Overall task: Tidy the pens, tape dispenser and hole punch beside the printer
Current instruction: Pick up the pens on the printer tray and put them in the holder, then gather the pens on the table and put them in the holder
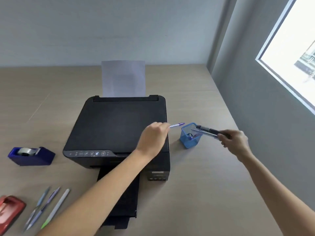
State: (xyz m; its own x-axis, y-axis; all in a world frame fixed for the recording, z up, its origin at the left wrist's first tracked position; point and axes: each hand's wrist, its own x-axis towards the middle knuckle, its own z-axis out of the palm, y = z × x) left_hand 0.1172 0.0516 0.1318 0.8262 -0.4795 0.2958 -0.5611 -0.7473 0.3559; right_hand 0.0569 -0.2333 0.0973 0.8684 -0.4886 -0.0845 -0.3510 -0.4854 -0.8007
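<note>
Pen-loading step: left hand (154, 133) pinched purple pen (177, 125) beside blue mesh cup (190, 137); right hand (234, 140) gripped dark pens (207, 130) over it (more pens (47, 206) remained left); next likely drop in.

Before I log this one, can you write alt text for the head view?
Both hands carry pens toward a blue mesh pen cup right of a black printer: the left hand holds a purple pen, the right hand several pens. Left of the printer sit a tape dispenser, hole punch and loose pens.
</note>
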